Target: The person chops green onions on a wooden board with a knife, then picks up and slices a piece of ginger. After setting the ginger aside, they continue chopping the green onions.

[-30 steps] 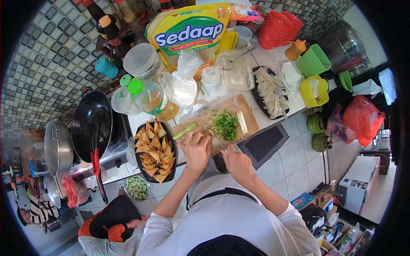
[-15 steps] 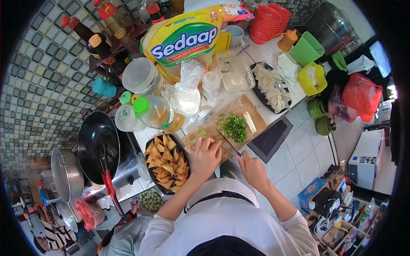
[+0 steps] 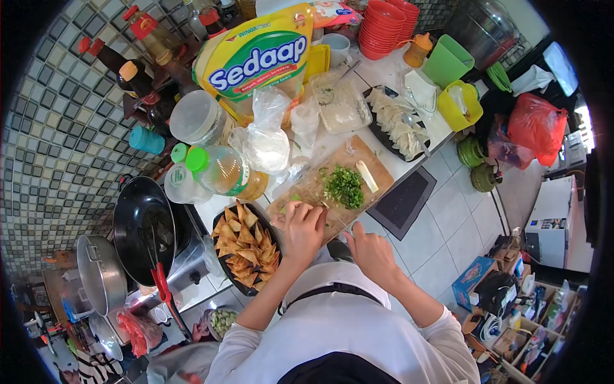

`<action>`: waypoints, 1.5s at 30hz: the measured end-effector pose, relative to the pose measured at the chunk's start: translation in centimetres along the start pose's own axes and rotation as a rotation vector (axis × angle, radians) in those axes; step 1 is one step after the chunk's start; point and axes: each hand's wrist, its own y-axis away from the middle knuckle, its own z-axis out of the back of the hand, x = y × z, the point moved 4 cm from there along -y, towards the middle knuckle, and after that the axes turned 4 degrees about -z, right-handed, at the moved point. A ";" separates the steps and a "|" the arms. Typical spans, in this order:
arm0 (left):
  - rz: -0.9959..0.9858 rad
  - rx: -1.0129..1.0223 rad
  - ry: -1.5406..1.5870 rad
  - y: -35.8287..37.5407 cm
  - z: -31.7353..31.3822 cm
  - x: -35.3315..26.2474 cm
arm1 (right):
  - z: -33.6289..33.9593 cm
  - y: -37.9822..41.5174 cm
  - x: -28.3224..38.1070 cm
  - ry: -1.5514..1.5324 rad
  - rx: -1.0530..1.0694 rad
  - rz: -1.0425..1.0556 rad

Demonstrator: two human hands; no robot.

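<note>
On the wooden cutting board lies a pile of chopped green leaves, with a pale white stalk at its right. My left hand is on the board's left part, its fingers curled over a small green piece that is mostly hidden. My right hand is closed round the handle of a knife, whose blade reaches over the board toward my left fingertips. Beside my left forearm, a black plate holds folded brown fried pieces.
A black wok and a metal pot stand at the left. Behind the board are a green-lidded jar, a Sedaap bag and a clear container. A plate of pale wrappers stands at the right edge.
The view has shifted, moving the counter slightly left and up in the picture. The knife blade has tilted and shows less. Both hands keep their places near the board.
</note>
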 end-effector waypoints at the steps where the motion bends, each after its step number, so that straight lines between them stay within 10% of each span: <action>1: 0.003 -0.002 0.007 -0.1 0.1 -0.1 | -0.2 -0.2 0.1 0.003 0.013 0.003; 45: -0.015 -0.042 0.043 -0.1 0.2 0.4 | -0.8 -0.7 -0.5 -0.007 -0.028 0.038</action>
